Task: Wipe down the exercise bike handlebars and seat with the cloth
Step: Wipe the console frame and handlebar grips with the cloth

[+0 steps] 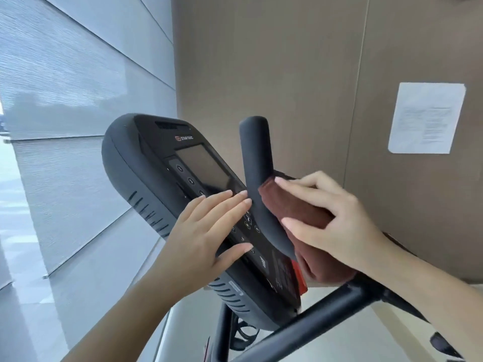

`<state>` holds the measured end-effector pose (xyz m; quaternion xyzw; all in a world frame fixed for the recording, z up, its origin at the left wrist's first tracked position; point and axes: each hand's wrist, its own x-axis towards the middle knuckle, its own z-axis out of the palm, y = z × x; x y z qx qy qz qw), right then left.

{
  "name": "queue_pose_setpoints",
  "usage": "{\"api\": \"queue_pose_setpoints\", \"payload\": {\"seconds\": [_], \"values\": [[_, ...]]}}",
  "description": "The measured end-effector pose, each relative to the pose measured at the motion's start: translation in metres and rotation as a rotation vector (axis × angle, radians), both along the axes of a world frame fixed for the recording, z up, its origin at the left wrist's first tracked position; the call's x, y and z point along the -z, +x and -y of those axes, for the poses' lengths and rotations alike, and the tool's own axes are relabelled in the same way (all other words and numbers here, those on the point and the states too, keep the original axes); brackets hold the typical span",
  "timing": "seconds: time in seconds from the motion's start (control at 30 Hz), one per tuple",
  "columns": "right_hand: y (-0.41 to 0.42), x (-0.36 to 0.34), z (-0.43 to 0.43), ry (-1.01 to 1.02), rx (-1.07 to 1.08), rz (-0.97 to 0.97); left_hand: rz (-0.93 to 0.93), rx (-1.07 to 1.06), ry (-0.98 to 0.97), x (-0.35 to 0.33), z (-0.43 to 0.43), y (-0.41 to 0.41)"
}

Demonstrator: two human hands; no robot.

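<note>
The right hand pinches the brown cloth against the black handlebar, while the left hand rests with straight fingers on the console.

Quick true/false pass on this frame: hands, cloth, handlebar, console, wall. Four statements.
1. The right hand holds a dark red cloth against the handlebar. True.
2. The left hand grips the handlebar. False: it lies flat, fingers straight, on the console.
3. The console screen is lit. False: it is dark.
4. A sheet of paper is stuck on the wall. True.
</note>
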<state>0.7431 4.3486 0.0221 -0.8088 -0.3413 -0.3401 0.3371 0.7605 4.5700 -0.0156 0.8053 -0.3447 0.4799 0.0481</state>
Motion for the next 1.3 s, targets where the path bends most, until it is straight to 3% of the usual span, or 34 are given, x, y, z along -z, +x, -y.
{"api": "queue_pose_setpoints", "payload": {"seconds": [0.1,0.27,0.37,0.47,0.67,0.9,1.07,1.23,1.3], "values": [[-0.016,0.005,0.002,-0.101,0.094,0.053,0.022,0.035,0.008,-0.003,-0.003,0.005],[0.003,-0.027,-0.032,0.266,0.174,0.205,0.008,0.057,-0.047,0.002,-0.016,0.019],[0.020,-0.039,-0.053,0.362,0.218,0.163,0.043,0.053,-0.022,0.007,-0.022,0.030],[0.012,-0.018,-0.051,0.276,0.251,0.100,0.107,0.029,0.013,0.012,-0.025,0.041],[-0.026,0.019,-0.025,-0.119,0.412,0.144,0.276,0.053,-0.001,0.022,-0.027,0.058],[0.004,-0.039,-0.070,0.268,0.388,0.331,0.358,0.056,-0.028,0.018,-0.038,0.062],[0.005,-0.024,-0.074,0.117,0.457,0.370,0.376,0.024,-0.053,0.015,-0.040,0.062],[-0.028,0.028,-0.055,-0.287,0.575,0.386,0.345,-0.015,-0.032,0.014,-0.042,0.060],[-0.033,0.028,-0.051,-0.320,0.559,0.372,0.324,-0.027,-0.008,0.014,-0.043,0.057]]}}
